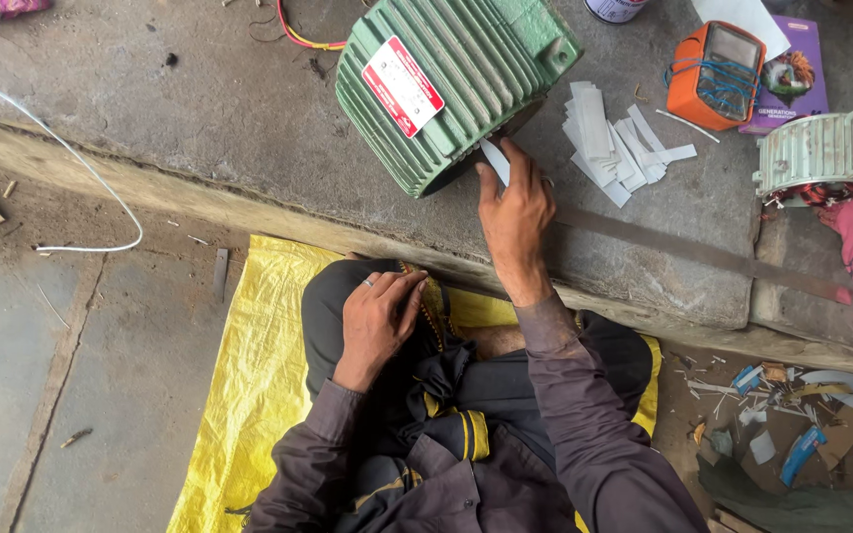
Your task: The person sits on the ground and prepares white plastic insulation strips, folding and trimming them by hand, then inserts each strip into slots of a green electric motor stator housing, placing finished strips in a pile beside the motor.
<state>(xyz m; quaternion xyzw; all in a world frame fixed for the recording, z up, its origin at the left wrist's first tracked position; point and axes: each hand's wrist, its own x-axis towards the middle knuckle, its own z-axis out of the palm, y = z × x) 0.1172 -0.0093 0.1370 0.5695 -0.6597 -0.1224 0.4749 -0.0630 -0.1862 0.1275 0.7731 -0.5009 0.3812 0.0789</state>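
One white paper strip (495, 161) — narrow, flat, right hand (515, 212) pinching it

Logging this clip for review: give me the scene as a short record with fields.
Setting: person seated on yellow sheet at a stone ledge
Right hand: holds a white paper strip at the open end of the green ribbed motor housing
Left hand: rests on knee
Nearby: pile of cut paper strips, orange meter, smaller wound stator
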